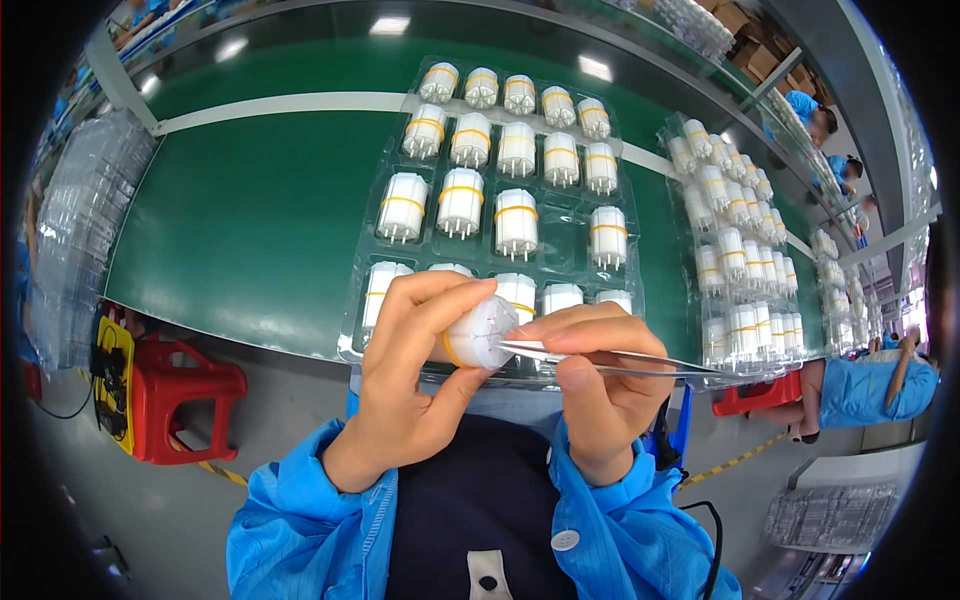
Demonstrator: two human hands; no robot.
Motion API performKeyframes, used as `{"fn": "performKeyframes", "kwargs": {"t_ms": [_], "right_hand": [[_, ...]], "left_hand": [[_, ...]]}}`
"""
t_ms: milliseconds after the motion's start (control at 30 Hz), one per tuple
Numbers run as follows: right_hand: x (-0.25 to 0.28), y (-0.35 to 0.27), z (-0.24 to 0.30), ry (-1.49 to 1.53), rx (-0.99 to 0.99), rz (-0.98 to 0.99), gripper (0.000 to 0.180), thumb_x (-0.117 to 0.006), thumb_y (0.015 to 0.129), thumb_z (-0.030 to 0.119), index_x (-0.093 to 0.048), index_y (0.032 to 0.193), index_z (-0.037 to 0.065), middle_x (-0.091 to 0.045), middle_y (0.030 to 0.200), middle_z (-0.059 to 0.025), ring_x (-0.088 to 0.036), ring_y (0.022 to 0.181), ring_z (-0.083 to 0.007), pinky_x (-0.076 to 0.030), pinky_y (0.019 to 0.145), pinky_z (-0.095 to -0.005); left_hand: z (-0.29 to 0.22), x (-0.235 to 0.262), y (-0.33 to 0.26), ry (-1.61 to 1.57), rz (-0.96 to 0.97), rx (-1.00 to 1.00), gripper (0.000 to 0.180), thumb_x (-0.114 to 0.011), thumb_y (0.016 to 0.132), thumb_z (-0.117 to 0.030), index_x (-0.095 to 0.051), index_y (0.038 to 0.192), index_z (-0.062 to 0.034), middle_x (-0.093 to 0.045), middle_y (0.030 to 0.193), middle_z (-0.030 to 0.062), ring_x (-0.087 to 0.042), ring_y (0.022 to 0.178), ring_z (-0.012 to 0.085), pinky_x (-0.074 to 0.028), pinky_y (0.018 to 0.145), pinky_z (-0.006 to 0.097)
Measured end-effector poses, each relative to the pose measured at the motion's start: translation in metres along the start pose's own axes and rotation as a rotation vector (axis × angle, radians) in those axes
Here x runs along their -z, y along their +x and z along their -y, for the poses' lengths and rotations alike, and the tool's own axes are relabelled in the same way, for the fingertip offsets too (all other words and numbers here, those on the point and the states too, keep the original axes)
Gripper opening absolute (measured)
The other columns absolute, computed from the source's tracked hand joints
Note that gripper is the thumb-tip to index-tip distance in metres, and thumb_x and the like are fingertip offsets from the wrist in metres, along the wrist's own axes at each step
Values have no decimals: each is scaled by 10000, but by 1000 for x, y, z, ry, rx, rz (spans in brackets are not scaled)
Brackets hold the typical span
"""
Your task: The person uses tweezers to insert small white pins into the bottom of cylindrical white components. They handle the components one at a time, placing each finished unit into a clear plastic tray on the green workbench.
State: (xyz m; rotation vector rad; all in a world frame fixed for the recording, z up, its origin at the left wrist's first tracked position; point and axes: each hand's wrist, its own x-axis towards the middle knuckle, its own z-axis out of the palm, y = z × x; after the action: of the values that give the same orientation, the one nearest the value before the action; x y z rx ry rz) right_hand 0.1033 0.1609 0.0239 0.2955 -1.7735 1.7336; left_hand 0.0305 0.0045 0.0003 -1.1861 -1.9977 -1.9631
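Note:
A white cylindrical part (478,330) with a yellow band is gripped in the fingers of my left hand (415,370); its pinned end faces right. My right hand (605,375) is closed around a pair of metal tweezers (630,363). The tweezer tips meet, or nearly meet, that pinned end; exact contact is too small to tell. Just beyond my hands lies a clear plastic tray (372,255) with rows of similar white parts (517,222), each with a yellow band and metal pins. My hands partly cover its nearest row.
The tray rests on a green work surface (240,220). More filled trays (735,255) line up to the right. Stacked clear trays (85,215) stand at the far left, with a red stool (185,390) below. Co-workers (880,380) in blue sit at the right.

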Motion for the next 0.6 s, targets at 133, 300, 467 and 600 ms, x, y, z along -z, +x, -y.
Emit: {"fn": "performKeyframes", "kwargs": {"t_ms": [133,300,467,600], "right_hand": [[-3,-1,-6,70,18,-39,145,-665,853,-7,-667,985,-68,-713,949,-202,-681,896,-240,-545,782,-330],[-2,-1,-8,79,11,-45,146,-661,854,-13,-667,988,-71,-712,950,-198,-678,887,-232,-544,776,-324],[-3,1,-7,66,8,-38,142,-656,850,-26,-669,984,-73,-715,946,-194,-678,872,-227,-545,767,-321],[-4,2,-7,48,12,-25,140,-660,847,-26,-672,980,-70,-719,942,-193,-677,851,-222,-544,755,-318]], "left_hand": [[3,-2,1,14,16,-38,602,-709,689,94,-569,1270,25,-535,1177,194,-576,1046,319,-478,893,365],[1,-1,-1,-2,0,1,612,-702,680,108,-566,1271,29,-534,1167,193,-575,1037,315,-476,891,364],[0,-1,-1,3,-1,9,602,-697,689,105,-564,1273,34,-531,1163,194,-572,1031,311,-473,889,360],[-1,-1,-1,-3,-6,27,595,-697,697,100,-565,1273,32,-531,1162,193,-571,1029,309,-473,887,357]]}}
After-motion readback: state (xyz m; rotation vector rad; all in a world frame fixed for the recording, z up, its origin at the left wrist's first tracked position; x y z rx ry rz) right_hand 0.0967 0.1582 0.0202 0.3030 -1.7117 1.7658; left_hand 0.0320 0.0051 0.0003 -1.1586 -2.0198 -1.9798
